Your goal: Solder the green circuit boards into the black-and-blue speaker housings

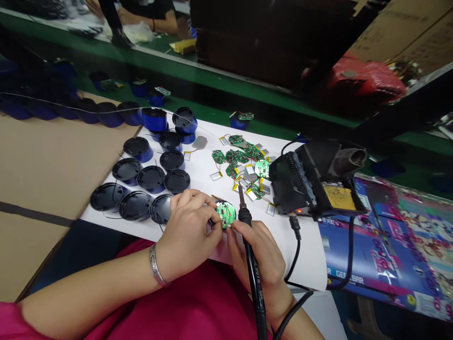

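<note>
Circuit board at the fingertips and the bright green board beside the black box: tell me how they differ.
The circuit board has fingers of the left hand and right hand at its edges; the bright green board lies with no hand on it.

The circuit board is close to the person; the bright green board is farther off, beside the black box.

Both are green and carry small components.

The blue printed sheet (384,250) reads "GEEK BAR".
</note>
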Motion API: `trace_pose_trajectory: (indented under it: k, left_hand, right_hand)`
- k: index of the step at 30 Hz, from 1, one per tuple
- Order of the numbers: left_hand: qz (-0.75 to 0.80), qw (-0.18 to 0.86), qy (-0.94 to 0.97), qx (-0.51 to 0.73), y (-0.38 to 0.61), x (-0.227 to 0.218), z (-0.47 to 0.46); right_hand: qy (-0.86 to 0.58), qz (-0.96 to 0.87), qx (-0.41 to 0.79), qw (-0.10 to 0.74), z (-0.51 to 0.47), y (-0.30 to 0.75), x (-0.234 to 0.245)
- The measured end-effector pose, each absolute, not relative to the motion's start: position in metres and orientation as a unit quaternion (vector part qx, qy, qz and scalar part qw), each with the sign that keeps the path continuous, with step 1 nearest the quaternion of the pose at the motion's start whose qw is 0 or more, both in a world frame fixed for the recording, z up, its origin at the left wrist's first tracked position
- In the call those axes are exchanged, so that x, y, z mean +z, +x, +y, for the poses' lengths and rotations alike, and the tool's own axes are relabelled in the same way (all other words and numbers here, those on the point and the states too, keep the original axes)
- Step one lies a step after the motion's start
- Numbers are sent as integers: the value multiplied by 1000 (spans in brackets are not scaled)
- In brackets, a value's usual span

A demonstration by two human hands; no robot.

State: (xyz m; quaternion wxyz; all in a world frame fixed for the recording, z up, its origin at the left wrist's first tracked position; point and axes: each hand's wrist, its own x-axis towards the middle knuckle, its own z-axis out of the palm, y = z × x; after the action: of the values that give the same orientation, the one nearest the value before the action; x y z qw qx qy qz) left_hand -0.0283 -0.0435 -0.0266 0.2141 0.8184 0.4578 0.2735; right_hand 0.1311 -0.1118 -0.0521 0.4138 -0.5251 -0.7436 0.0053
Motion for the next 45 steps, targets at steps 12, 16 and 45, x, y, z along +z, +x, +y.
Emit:
trace_pose_trajectory:
  k: [12, 16, 45]
  left_hand:
    - [460, 195, 830, 248, -23, -29, -41]
    - [466, 196, 826, 250, -23, -29, -40]
    - [471, 229, 828, 203, -24, -23, -38]
  right_hand:
    - [-602, -546, 63, 579, -103, 169, -13]
    - [-600, -605, 76, 518, -99, 175, -3]
    - [-547, -734, 111, 385, -86, 167, 11]
